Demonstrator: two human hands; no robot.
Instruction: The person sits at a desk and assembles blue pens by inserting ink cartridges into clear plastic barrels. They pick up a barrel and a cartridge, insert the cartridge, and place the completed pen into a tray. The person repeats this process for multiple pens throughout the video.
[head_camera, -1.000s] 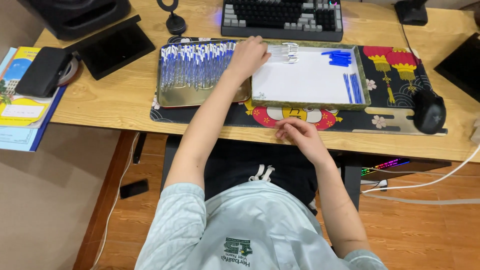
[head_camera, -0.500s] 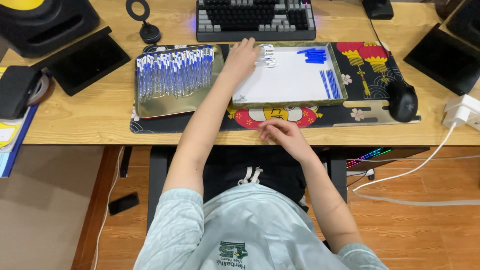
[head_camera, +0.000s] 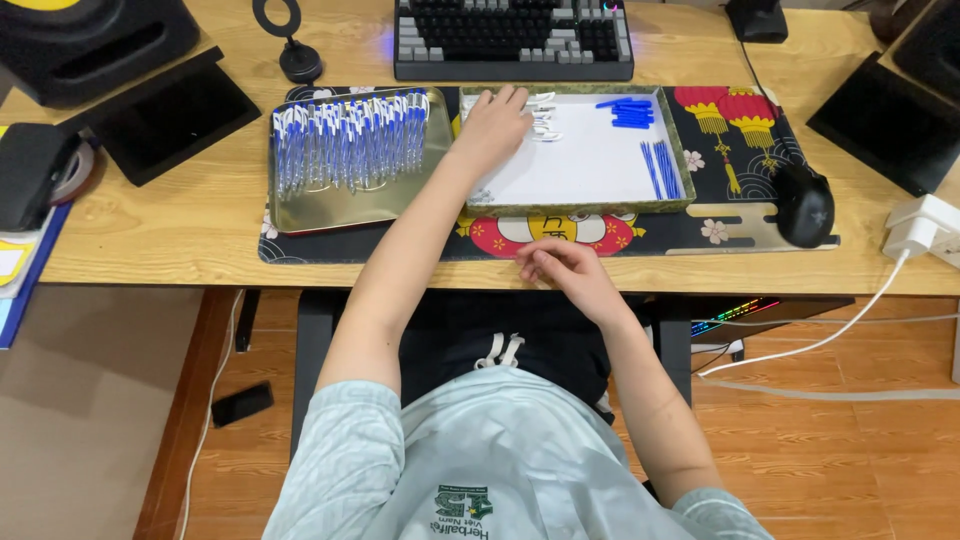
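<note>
Right hand (head_camera: 565, 272) first: found on the near side of the white tray (head_camera: 580, 207), over the front edge of the bench (head_camera: 150, 235). Fingers curled inward, thumb against them. Cannot tell whether something small is pinched there or the hand is merely loosely clenched.

Left hand (head_camera: 495, 125) next: found reaching into the far-left corner of the white tray, palm down, fingers laid over a heap of clear pen pieces (head_camera: 545, 112). Touching the heap. Cannot tell whether gripping a piece or only resting on it, the fingertips being hidden under the back of the hand.

Inside the white tray, along its right wall: noted thin blue refills (head_camera: 660, 168) laid side by side. Toward its far-right corner: a small pile of blue caps (head_camera: 625, 110).

Just left of the white tray: noted a gold tray (head_camera: 340, 215) carrying rows of blue-and-clear pens (head_camera: 350, 150). Beneath the white tray: a patterned mat (head_camera: 740, 225). Right of the white tray: a black mouse (head_camera: 805, 205). Beyond the white tray: a keyboard (head_camera: 515, 40).

Judged step in hand: picking a clear piece out of the heap. Judged requirement for the next move: separate a single piece from its neighbours, lift it clear of the tray wall, and bring it toward the right hand without dragging others along.
</note>
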